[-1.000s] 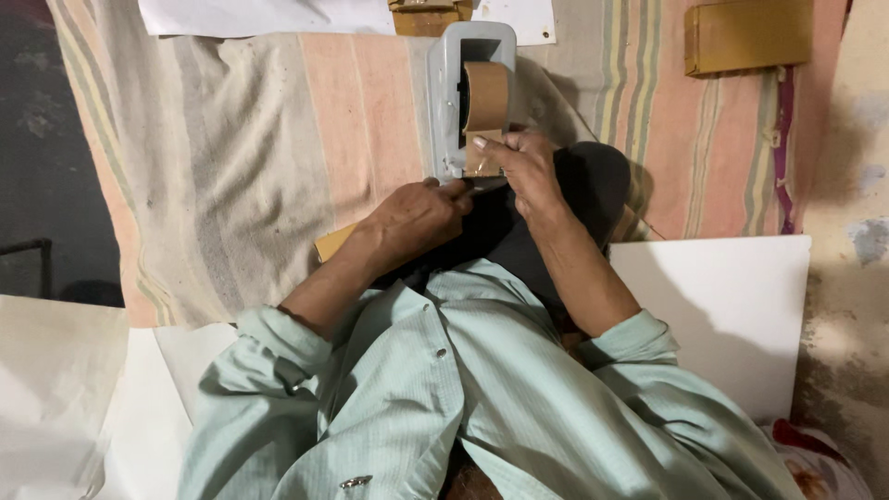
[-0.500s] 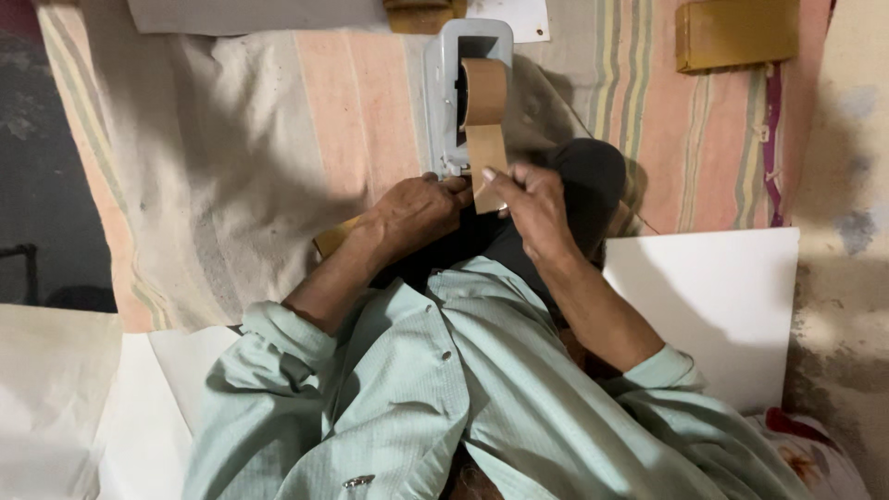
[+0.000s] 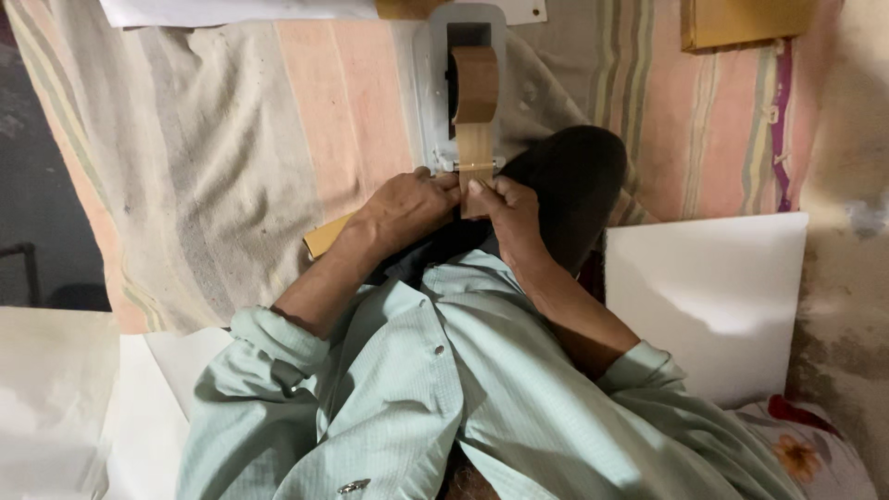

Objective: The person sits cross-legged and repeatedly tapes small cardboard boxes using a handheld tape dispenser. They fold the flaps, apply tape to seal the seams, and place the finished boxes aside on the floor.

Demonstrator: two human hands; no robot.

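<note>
- Right hand [image 3: 514, 215]: thumb + fingers pinched on free end of brown tape strip [image 3: 476, 159], just below dispenser's cutter edge.
- Left hand [image 3: 407, 206]: curled, knuckles up, touching right hand at the strip; presses on tan cardboard piece [image 3: 326, 237] whose corner pokes out beneath. Whether it actually grips the piece: can't tell, fingers hidden.
- Tape roll [image 3: 475, 81]: brown, upright in slot of grey desktop dispenser [image 3: 435, 102], which sits on striped cloth [image 3: 222, 139]. Strip runs taut from roll down to pinching fingers.
- Step in hand (judged): length of tape drawn out, not yet torn off.
- Next move calls for (judged): firm pinch, strip angled against cutter blade, dispenser kept steady so it doesn't slide on cloth; sticky side kept clear of fingers/sleeve.
- Nearby: white board [image 3: 713, 306] on right, white sheets [image 3: 56, 407] lower left, yellow-brown flat box [image 3: 745, 20] top right, dark knee [image 3: 574, 181] beside right hand.
</note>
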